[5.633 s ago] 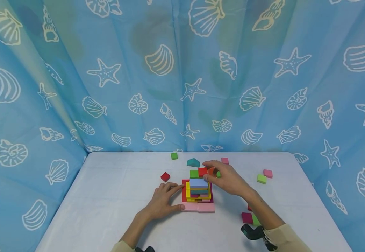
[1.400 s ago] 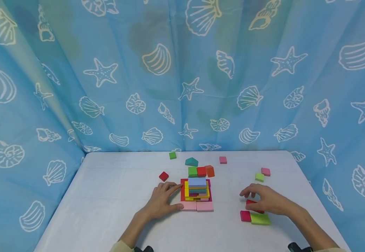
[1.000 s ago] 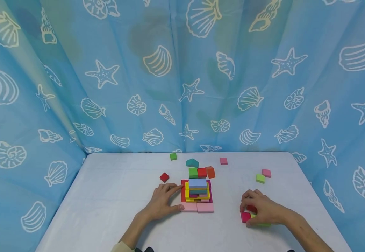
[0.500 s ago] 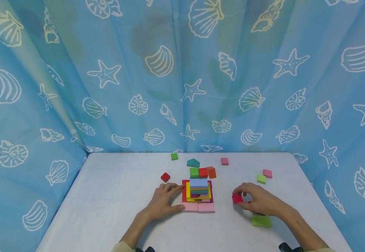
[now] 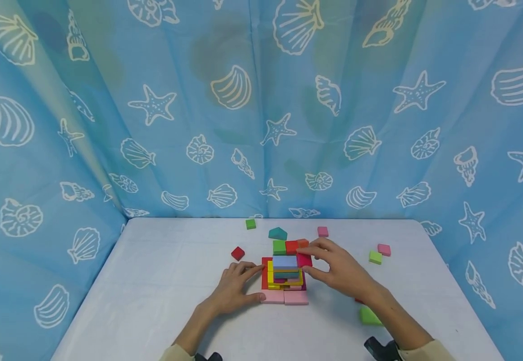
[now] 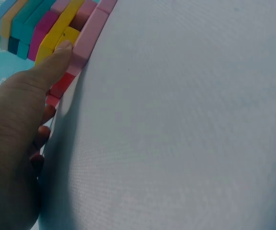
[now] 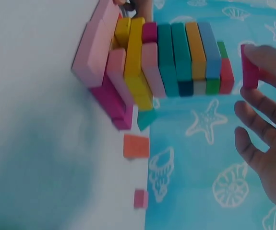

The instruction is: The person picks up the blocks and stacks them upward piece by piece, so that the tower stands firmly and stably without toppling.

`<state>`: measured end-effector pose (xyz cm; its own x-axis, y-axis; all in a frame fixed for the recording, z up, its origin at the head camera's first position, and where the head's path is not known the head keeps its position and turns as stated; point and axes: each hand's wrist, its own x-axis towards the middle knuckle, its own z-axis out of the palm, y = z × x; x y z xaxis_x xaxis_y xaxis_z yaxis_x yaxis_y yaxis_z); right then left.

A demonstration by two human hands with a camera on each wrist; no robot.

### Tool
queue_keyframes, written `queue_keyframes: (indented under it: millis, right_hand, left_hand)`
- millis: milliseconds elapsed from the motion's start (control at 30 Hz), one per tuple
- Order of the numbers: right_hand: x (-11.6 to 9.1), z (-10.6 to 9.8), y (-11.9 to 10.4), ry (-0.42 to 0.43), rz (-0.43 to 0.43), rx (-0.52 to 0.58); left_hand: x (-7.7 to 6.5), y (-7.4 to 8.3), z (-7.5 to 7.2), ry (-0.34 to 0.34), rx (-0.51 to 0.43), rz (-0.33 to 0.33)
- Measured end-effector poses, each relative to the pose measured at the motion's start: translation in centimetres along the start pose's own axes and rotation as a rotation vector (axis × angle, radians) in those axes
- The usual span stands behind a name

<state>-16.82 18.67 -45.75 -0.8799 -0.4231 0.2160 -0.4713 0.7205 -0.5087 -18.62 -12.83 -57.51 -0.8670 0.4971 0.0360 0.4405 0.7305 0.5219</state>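
A tower of coloured blocks stands mid-table, with a light blue block (image 5: 285,262) near its top, above orange, teal and yellow layers. Green and red blocks (image 7: 227,75) cap it at the back. My right hand (image 5: 340,265) pinches a crimson square block (image 5: 304,260) between thumb and fingers. In the right wrist view that crimson block (image 7: 249,72) hangs a small gap above the tower's top. My left hand (image 5: 230,286) rests at the base, its index fingertip at a red block (image 5: 264,278) and its thumb against a pink block (image 5: 272,297).
Loose blocks lie around the tower: a green one (image 5: 250,224), a teal one (image 5: 278,233) and a red one (image 5: 237,253) behind and left. To the right are pink (image 5: 384,249) and lime (image 5: 375,257) blocks. A longer lime block (image 5: 370,316) lies under my right forearm.
My right hand picked up the crimson block from the pile at right and carried it left to the tower's top. My left hand has stayed at the base.
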Motion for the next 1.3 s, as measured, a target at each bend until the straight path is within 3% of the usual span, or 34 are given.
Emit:
queue_keyframes:
  millis: [367, 1300]
  right_hand:
    - [0.8, 1.4, -1.0, 0.016, -0.043, -0.129]
    - [1.4, 2.0, -1.3, 0.065, -0.028, -0.044]
  left_hand:
    - [0.1, -0.1, 0.3, -0.001, 0.005, 0.0]
    - [0.0, -0.1, 0.1, 0.006, 0.001, 0.007]
